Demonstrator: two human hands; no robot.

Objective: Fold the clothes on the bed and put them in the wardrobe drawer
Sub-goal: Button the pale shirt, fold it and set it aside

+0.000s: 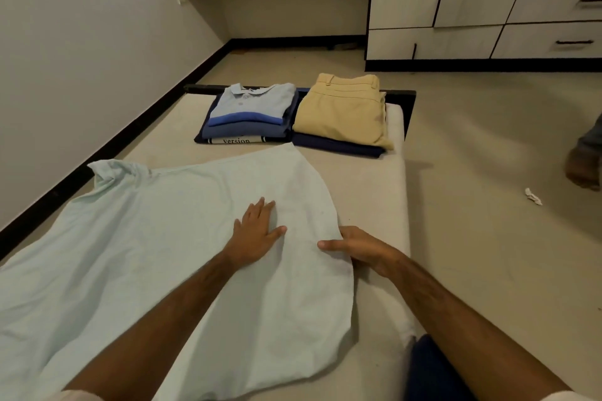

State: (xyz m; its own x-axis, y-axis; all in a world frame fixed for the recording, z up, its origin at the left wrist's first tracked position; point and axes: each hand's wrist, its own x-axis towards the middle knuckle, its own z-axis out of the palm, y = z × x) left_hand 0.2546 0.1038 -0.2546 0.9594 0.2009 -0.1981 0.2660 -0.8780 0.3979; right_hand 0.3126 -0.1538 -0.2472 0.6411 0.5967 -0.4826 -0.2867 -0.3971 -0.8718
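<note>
The pale mint T-shirt [146, 238] lay spread on the bed [374, 205]; the left hand [257, 231] pressed flat on it, while the right hand [358, 247] pinched its right edge.

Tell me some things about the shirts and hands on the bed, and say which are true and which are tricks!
1. The left hand lies flat on the pale green shirt. True.
2. The right hand holds the tan trousers. False: it grips the pale green shirt's edge.
3. The tan trousers lie folded on a dark garment. True.
4. The light blue polo is under its pile. False: it is on top.
5. The wardrobe drawers are open. False: shut.
</note>
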